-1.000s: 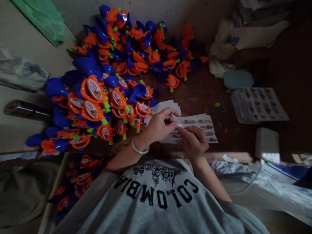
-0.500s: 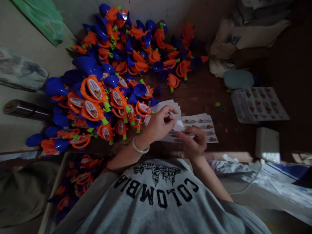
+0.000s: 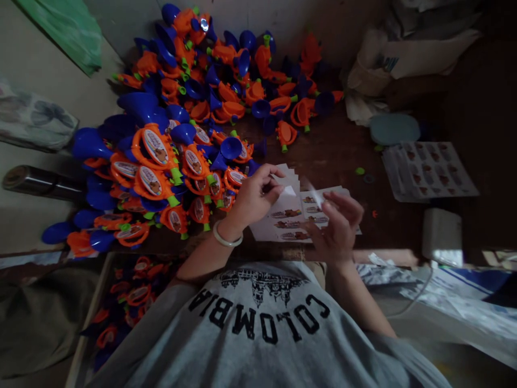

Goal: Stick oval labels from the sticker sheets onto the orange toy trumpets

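Observation:
My left hand, with a pale bangle at the wrist, is closed on a small white paper piece pinched between thumb and fingers. To its right, my right hand is blurred by motion, and a thin whitish strip sticks up from its fingertips. Beneath both hands lie white sheets with printed oval stickers. Left of the hands, orange and blue toy trumpets bearing oval stickers are heaped up.
More toy trumpets without visible stickers are piled along the wall. On the right lie another sticker stack, a light blue lid and a white box. A dark bottle lies at the left.
My hands have moved apart: the left slightly left and up with a white piece, the right to the right and raised with a thin strip. More of the printed sheet shows between them.

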`<state>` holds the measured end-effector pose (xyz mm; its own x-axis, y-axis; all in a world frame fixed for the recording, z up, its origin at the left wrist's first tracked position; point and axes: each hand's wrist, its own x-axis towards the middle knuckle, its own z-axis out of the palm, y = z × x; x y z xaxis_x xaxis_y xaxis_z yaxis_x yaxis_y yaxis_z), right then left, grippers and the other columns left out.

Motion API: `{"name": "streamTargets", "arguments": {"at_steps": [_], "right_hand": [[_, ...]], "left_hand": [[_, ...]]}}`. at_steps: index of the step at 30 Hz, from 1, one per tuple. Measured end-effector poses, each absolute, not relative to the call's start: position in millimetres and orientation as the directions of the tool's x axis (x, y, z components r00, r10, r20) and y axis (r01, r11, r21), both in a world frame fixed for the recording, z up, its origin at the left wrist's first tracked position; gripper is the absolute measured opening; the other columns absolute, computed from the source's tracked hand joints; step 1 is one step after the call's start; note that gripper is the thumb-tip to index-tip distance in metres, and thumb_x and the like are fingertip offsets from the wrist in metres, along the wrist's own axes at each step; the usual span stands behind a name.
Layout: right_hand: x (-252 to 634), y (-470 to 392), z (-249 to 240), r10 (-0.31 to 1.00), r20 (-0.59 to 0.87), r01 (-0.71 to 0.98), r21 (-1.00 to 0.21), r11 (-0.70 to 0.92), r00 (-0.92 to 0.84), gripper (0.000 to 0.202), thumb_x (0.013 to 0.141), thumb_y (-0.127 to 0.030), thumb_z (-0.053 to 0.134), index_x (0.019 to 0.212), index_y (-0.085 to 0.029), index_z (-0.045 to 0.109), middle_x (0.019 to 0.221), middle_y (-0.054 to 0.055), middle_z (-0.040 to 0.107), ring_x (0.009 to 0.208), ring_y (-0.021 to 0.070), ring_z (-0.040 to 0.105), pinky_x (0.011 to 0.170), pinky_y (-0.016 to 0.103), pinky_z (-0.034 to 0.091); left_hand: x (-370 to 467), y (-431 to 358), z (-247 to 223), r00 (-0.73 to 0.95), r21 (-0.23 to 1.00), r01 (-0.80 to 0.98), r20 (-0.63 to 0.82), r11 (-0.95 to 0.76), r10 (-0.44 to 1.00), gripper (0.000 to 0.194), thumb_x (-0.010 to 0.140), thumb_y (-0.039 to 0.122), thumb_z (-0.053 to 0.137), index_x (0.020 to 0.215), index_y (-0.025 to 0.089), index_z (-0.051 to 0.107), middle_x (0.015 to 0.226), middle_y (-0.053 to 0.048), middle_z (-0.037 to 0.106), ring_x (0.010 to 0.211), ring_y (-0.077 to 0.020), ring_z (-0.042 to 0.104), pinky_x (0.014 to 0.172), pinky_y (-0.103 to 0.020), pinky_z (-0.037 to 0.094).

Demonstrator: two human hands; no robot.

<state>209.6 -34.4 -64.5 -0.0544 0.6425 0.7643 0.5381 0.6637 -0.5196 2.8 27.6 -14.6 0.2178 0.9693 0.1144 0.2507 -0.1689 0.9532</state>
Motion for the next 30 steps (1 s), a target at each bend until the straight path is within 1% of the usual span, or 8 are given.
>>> {"name": "streamTargets", "arguments": {"at_steps": [2, 5, 9, 13, 18, 26, 29, 30], "right_hand": [[209, -34, -70, 0.708, 0.701, 0.516, -0.576, 0.634, -0.087, 0.074, 0.095, -0.023, 0.071, 0.159, -0.046, 0.041, 0.138, 0.008, 0.059, 0.1, 0.0198, 0.071, 0.076, 0.038, 0.067], [205, -35, -82, 0.723, 0.681, 0.467, -0.605, 0.645, -0.116, 0.083, 0.096, -0.011, 0.067, 0.162, -0.045, 0.031, 0.132, 0.007, 0.068, 0.086, 0.0146, 0.073, 0.069, 0.031, 0.067], [200, -38, -83, 0.755, 0.65, 0.444, -0.651, 0.615, -0.093, 0.069, 0.097, -0.012, 0.064, 0.157, -0.037, 0.042, 0.112, 0.003, 0.081, 0.088, 0.0179, 0.079, 0.077, 0.035, 0.068], [197, -39, -71, 0.791, 0.608, 0.475, -0.677, 0.562, -0.07, 0.045, 0.096, -0.016, 0.065, 0.139, -0.029, 0.06, 0.091, 0.0, 0.084, 0.079, 0.0178, 0.079, 0.076, 0.035, 0.066], [198, -41, -68, 0.76, 0.64, 0.583, -0.575, 0.574, -0.116, 0.028, 0.093, -0.01, 0.065, 0.112, -0.028, 0.074, 0.085, 0.0, 0.083, 0.073, 0.0171, 0.074, 0.069, 0.033, 0.06], [215, -42, -95, 0.495, 0.853, 0.745, -0.223, 0.628, -0.163, 0.033, 0.086, -0.013, 0.078, 0.111, -0.034, 0.074, 0.075, -0.004, 0.076, 0.068, 0.0152, 0.068, 0.061, 0.028, 0.056], [225, -51, -99, 0.482, 0.842, 0.665, -0.217, 0.714, -0.243, 0.023, 0.087, -0.023, 0.077, 0.104, -0.037, 0.073, 0.07, -0.004, 0.072, 0.063, 0.0167, 0.065, 0.059, 0.032, 0.056], [228, -54, -97, 0.51, 0.821, 0.632, -0.258, 0.731, -0.255, 0.018, 0.089, -0.029, 0.076, 0.103, -0.039, 0.072, 0.068, -0.004, 0.07, 0.061, 0.0173, 0.064, 0.059, 0.034, 0.056]], "left_hand": [[4, 27, -15, 0.226, 0.955, 0.238, 0.124, -0.178, 0.966, 0.019, 0.091, 0.015, 0.065, 0.107, 0.023, 0.061, 0.075, 0.004, 0.065, 0.068, -0.0109, 0.059, 0.066, -0.025, 0.044], [6, 25, -18, 0.259, 0.944, 0.26, 0.134, -0.202, 0.956, 0.018, 0.092, 0.017, 0.064, 0.109, 0.023, 0.061, 0.08, 0.003, 0.067, 0.073, -0.0114, 0.062, 0.067, -0.025, 0.046], [6, 26, -24, 0.36, 0.929, 0.305, 0.092, -0.21, 0.929, 0.02, 0.091, 0.019, 0.065, 0.11, 0.022, 0.062, 0.083, 0.003, 0.069, 0.074, -0.0117, 0.063, 0.069, -0.025, 0.046], [6, 26, -27, 0.363, 0.941, 0.279, 0.083, -0.193, 0.928, 0.02, 0.089, 0.015, 0.065, 0.107, 0.021, 0.062, 0.084, 0.002, 0.069, 0.075, -0.0112, 0.063, 0.071, -0.024, 0.048], [9, 27, -32, 0.361, 0.936, 0.288, 0.089, -0.202, 0.928, 0.019, 0.086, 0.013, 0.063, 0.102, 0.023, 0.061, 0.085, 0.002, 0.069, 0.078, -0.0121, 0.065, 0.07, -0.025, 0.049], [20, 38, -55, 0.364, 0.914, 0.325, 0.117, -0.244, 0.924, 0.022, 0.083, 0.011, 0.064, 0.101, 0.023, 0.061, 0.082, 0.002, 0.068, 0.077, -0.0134, 0.066, 0.071, -0.026, 0.05], [25, 44, -61, 0.381, 0.862, 0.419, 0.117, -0.284, 0.917, 0.024, 0.084, 0.008, 0.064, 0.103, 0.023, 0.062, 0.085, 0.002, 0.072, 0.077, -0.0142, 0.068, 0.073, -0.027, 0.05], [27, 47, -63, 0.381, 0.818, 0.489, 0.114, -0.305, 0.917, 0.024, 0.086, 0.009, 0.063, 0.105, 0.023, 0.063, 0.087, 0.001, 0.073, 0.079, -0.015, 0.069, 0.074, -0.027, 0.05]]}}
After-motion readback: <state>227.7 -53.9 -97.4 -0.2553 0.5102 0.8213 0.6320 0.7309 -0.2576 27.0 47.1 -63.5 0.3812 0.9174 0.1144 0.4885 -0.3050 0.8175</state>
